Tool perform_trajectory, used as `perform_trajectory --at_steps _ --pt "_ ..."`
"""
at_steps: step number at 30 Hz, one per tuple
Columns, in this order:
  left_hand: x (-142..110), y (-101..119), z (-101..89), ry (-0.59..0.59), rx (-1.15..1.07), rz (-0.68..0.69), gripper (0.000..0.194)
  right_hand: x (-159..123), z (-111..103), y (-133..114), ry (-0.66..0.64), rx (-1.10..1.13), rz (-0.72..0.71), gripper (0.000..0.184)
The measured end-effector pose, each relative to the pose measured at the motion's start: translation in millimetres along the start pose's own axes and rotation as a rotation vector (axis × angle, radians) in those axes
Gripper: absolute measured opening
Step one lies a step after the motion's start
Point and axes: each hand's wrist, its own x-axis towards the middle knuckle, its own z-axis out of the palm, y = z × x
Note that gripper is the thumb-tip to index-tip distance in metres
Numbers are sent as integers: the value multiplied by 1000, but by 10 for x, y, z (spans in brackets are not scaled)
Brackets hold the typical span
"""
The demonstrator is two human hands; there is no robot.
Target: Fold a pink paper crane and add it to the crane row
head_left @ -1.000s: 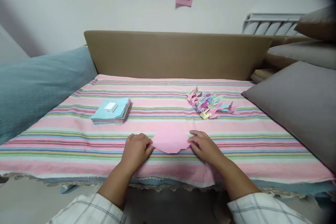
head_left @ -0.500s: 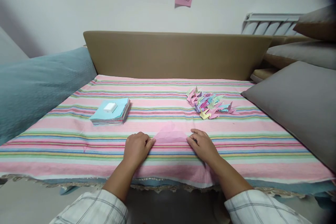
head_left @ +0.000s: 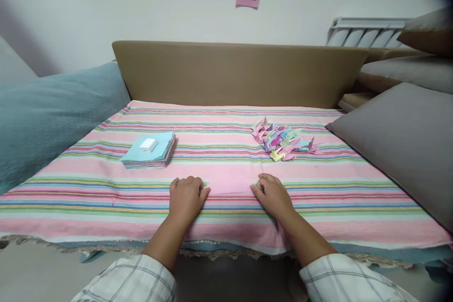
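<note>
Your left hand [head_left: 186, 198] and right hand [head_left: 274, 198] each pinch one end of the pink, strip-shaped paper [head_left: 229, 186], which lies between them on the pink, multicolour-striped fabric cover [head_left: 212, 127]. Judged light, thin and easily creased or torn; you should hold it lightly at its ends. Beyond your right hand: multicoloured folded-paper pieces [head_left: 276, 144].

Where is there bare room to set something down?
Bare striped cloth lies between the paper stack and folded-paper pile, and between the right hand and grey cushion. Crowded: near middle, with the pink sheet between the left hand and right.
</note>
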Motion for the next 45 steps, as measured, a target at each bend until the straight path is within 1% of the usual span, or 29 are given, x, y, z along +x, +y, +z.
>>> perform_trajectory --at_steps 3,4,6,8,11,13,14,18,20,32,36,40,45 --pt "-6 11 54 76 -21 71 15 4 -1 -7 -3 -7 3 24" --pt "-7 16 85 103 -33 124 17 5 -2 -9 -4 -10 3 24" --pt "-12 37 159 136 -62 268 29 8 -4 -13 -3 -17 2 24" --pt "-25 80 236 121 -80 398 34 11 -3 -14 -1 -22 -1 24" --pt "-74 194 317 35 -86 561 34 17 6 -11 5 -31 -13 24" --pt "-119 283 340 1 -101 598 38 22 11 -6 9 -38 -22 24" --pt "-140 322 345 -15 -102 597 40 23 13 -4 11 -40 -26 24" --pt "-193 406 347 -70 -72 580 66 22 6 -3 9 -39 -33 24" --pt "-202 407 353 -80 -55 554 68 20 0 -5 7 -40 -33 24" --pt "-208 406 368 -87 -49 513 67 28 7 -1 0 -42 -25 24" --pt "-195 405 329 -101 -79 501 67 27 7 -1 2 -37 -26 24" --pt "-110 439 273 -104 -104 457 71 29 10 -7 9 -33 -30 27" --pt "46 534 244 -81 -79 350 57 38 1 -27 2 -46 -18 27"
